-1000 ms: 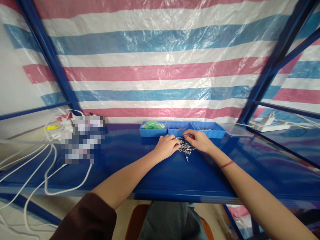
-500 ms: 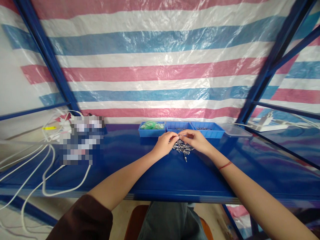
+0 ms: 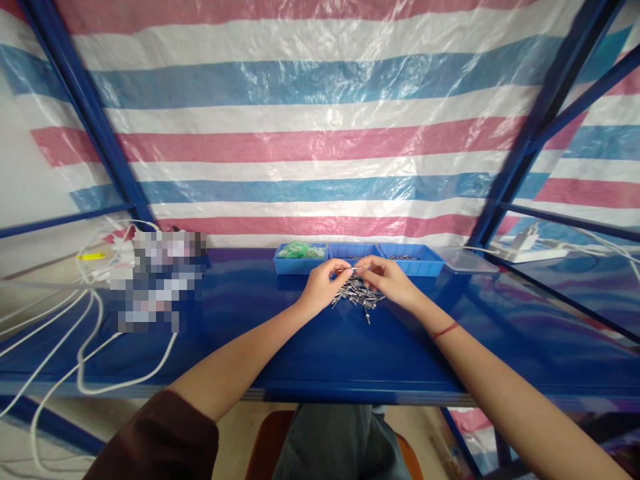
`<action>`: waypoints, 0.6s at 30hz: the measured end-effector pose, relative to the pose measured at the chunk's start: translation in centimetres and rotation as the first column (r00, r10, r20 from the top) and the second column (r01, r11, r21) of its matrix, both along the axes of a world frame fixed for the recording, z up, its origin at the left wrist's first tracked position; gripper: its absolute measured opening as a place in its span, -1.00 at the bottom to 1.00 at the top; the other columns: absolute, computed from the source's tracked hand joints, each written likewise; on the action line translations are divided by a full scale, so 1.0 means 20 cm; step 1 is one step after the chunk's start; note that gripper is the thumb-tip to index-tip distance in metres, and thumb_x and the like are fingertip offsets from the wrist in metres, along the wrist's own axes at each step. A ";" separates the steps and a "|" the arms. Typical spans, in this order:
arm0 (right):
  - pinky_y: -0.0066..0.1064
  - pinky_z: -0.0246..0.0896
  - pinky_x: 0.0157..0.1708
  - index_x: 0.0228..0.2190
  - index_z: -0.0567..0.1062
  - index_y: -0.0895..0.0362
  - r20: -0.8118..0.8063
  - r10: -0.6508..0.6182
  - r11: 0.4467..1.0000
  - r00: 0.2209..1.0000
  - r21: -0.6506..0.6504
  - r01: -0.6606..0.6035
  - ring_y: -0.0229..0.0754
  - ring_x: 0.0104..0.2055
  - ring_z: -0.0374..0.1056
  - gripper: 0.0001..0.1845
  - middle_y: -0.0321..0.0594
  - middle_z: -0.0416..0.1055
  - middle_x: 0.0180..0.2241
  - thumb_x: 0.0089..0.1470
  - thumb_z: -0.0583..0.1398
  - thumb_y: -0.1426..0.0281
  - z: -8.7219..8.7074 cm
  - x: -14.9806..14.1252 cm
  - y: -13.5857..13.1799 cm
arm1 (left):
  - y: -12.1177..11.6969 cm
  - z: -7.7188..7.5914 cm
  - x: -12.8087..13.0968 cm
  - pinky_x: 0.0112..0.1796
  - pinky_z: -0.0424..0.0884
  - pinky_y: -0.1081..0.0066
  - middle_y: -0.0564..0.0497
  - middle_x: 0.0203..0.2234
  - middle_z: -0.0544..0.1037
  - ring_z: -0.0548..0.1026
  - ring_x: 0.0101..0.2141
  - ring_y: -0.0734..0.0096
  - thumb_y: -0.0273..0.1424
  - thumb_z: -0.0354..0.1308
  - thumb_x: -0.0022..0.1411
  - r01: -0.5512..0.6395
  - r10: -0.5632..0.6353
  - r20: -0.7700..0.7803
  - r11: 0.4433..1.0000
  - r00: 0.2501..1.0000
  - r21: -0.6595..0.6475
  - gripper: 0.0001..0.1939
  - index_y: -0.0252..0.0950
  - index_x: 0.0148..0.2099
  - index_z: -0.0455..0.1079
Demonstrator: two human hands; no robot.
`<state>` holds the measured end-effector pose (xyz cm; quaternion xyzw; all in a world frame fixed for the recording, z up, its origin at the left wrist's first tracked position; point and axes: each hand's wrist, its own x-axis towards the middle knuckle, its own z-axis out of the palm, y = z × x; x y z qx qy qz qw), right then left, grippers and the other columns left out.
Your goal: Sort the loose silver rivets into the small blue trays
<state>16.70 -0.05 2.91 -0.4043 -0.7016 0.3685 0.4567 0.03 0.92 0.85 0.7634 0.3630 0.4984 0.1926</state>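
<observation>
My left hand (image 3: 323,285) and my right hand (image 3: 393,283) meet above the table, each with thumb and fingertips pinched together. Between them lies a thin silver rivet (image 3: 354,269), held level, one end in each hand; fingertips cover part of it. Right below is a loose heap of similar silver rivets (image 3: 356,293), long and slender. One stray rivet (image 3: 368,317) lies a little nearer to me than the heap. Exact details of the pieces are too small to make out.
Behind my hands stand three joined blue bins: the left bin (image 3: 300,267) holds green-and-white packets, the middle (image 3: 357,248) and right bins (image 3: 415,268) small metal pieces. A clear lid (image 3: 470,260), white power strip (image 3: 527,248), white cables (image 3: 97,333) and blue frame posts surround the blue tabletop (image 3: 320,353).
My hands have drawn slightly apart at the fingertips, so the thin rivet between them now shows. The whole view has shifted a little; the heap lies as before.
</observation>
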 end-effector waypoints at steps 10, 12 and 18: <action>-0.51 0.07 -0.63 -0.32 0.39 0.15 0.044 0.113 0.993 0.993 -0.045 -0.111 -0.36 -0.58 0.19 -0.67 -0.36 0.28 -0.59 -0.04 0.17 0.15 -0.04 0.00 0.00 | -0.03 0.02 0.00 -0.29 0.37 0.44 0.02 -0.36 0.54 0.48 -0.33 0.43 -0.33 0.07 0.17 -0.002 0.000 0.045 0.999 0.999 0.032 -0.84 -0.28 -0.26 0.41; -0.50 0.08 -0.62 -0.32 0.39 0.15 0.031 0.120 0.991 0.992 -0.057 -0.118 -0.35 -0.58 0.19 -0.69 -0.35 0.30 -0.58 -0.04 0.17 0.17 -0.03 0.00 -0.01 | -0.03 0.03 0.00 -0.29 0.37 0.46 0.02 -0.35 0.54 0.47 -0.32 0.43 -0.34 0.06 0.18 0.016 -0.017 0.041 0.999 0.999 0.040 -0.84 -0.28 -0.26 0.41; -0.49 0.07 -0.60 -0.34 0.41 0.15 0.025 0.142 0.989 0.990 -0.051 -0.141 -0.36 -0.58 0.18 -0.68 -0.35 0.29 -0.58 -0.03 0.17 0.15 -0.03 0.00 -0.01 | -0.03 0.02 0.00 -0.30 0.37 0.47 0.02 -0.38 0.51 0.46 -0.34 0.44 -0.36 0.08 0.17 0.028 -0.032 0.040 0.996 0.999 0.083 -0.86 -0.29 -0.26 0.41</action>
